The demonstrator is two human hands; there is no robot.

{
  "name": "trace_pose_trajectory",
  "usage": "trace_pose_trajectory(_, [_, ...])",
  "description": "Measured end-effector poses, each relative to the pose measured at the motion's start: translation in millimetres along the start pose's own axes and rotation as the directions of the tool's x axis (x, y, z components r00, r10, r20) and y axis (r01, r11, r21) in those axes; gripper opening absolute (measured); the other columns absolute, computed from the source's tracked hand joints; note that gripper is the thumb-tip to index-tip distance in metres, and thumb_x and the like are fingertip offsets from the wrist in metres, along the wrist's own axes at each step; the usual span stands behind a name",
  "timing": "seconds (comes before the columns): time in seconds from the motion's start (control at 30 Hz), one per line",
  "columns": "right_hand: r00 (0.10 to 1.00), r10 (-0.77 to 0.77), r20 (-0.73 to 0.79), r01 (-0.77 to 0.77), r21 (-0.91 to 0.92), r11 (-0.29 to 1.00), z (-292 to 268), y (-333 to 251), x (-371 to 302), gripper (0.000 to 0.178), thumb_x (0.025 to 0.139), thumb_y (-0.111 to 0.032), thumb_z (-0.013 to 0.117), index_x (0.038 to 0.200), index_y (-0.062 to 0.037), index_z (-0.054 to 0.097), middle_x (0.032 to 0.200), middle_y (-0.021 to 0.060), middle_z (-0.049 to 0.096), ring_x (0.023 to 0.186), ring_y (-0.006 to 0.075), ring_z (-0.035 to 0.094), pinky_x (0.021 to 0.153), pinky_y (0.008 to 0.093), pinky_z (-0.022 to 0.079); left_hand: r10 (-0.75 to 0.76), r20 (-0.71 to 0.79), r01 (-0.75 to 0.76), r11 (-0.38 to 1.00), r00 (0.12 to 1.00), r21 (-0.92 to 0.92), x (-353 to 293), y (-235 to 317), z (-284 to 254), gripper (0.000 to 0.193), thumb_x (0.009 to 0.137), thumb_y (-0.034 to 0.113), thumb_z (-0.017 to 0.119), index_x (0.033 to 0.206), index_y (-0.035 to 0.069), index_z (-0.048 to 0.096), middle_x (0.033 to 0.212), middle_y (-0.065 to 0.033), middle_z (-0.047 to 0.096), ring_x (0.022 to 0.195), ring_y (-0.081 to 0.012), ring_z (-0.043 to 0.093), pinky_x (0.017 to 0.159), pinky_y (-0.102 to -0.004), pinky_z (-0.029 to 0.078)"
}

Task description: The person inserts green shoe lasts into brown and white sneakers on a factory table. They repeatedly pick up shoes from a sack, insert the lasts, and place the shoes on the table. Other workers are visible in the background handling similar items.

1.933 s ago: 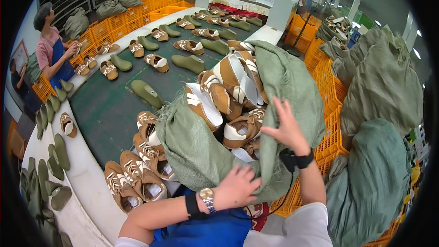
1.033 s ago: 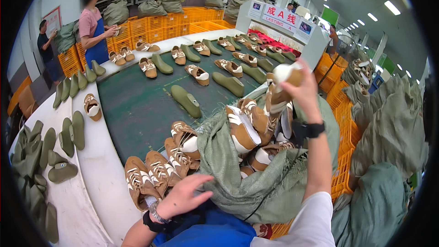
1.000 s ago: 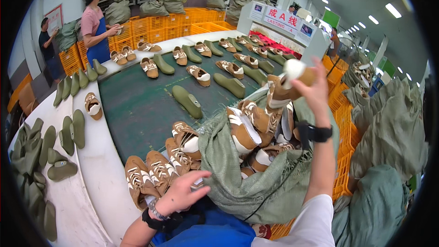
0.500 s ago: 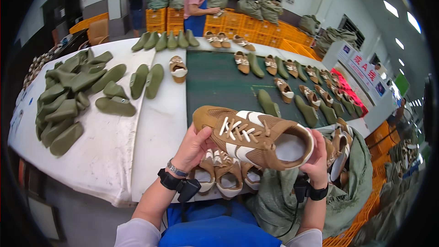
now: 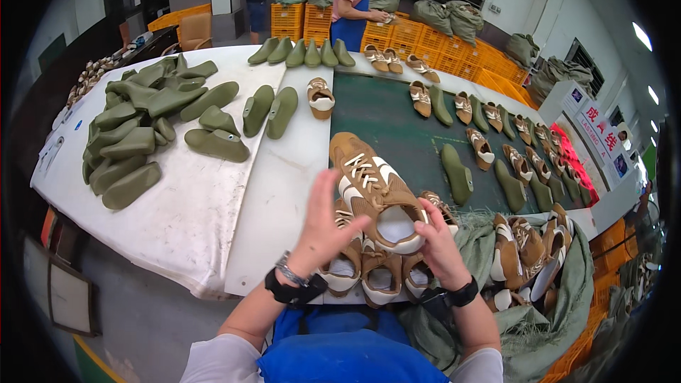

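Right hand (image 5: 441, 250) is pinching a brown-and-white lace-up sneaker (image 5: 363, 188) by the heel collar, while the left hand (image 5: 320, 230) is spread open next to it, can't tell if it's touching. Sneaker's up over a row of similar sneakers (image 5: 381, 280) at the white table's (image 5: 273, 184) near edge, stuffed green woven sack (image 5: 550, 340) to the right, olive shoe lasts (image 5: 131, 138) piled left.

Forearms (image 5: 250, 318) angled inward from near side. Left grip (image 5: 323, 232) unclenched, fingers extended toward far side, thumb spread right. Right grip (image 5: 441, 250) curled inward, thumb turned left.
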State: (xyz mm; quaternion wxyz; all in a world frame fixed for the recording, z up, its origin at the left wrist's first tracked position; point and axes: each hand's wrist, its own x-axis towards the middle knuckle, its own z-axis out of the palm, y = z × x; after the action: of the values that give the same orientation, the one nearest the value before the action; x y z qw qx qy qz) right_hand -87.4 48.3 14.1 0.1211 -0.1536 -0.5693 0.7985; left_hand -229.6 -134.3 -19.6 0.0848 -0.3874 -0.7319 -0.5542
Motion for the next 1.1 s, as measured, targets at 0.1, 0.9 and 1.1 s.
trace_pose_trajectory(0.1, [0.998, -0.045, 0.036, 0.042, 0.092, 0.995, 12, 17, 0, 0.063, 0.088, -0.008, 0.057, 0.142, -0.0042, 0.025, 0.132, 0.0111, 0.046, 0.118, 0.0172, 0.047, 0.099, 0.0302, 0.039, 0.008, 0.003, -0.008, 1.000, 1.000, -0.023, -5, 8, 20, 0.074, 0.077, 0.014, 0.069, 0.138, 0.000, 0.030, 0.145, -0.0266, 0.023, 0.137, -0.0419, 0.023, 0.112, -0.0455, 0.024])
trace_pose_trajectory(0.9, [0.883, 0.084, 0.463, 0.447, -0.881, 0.154, -2, -60, 117, 0.035, 0.073, -0.026, 0.072, 0.101, -0.0060, 0.065, 0.089, 0.0162, 0.067, 0.085, 0.0342, 0.064, 0.076, 0.0406, 0.050, -0.038, 0.239, -0.032, 0.959, 0.970, 0.281, -36, -58, -68, 0.038, 0.080, 0.014, 0.067, 0.114, 0.001, 0.055, 0.111, -0.0185, 0.058, 0.105, -0.0367, 0.055, 0.090, -0.0397, 0.045])
trace_pose_trajectory(1.1, [0.820, -0.320, 0.475, 0.561, -0.777, 0.285, 70, -12, 293, 0.044, 0.074, -0.021, 0.070, 0.114, -0.0063, 0.060, 0.107, 0.0173, 0.062, 0.102, 0.0340, 0.059, 0.089, 0.0390, 0.047, -0.264, 0.176, 0.180, 0.904, 0.948, 0.387, -67, -94, -95, 0.036, 0.080, 0.016, 0.068, 0.111, 0.002, 0.057, 0.108, -0.0190, 0.061, 0.107, -0.0398, 0.054, 0.092, -0.0425, 0.045])
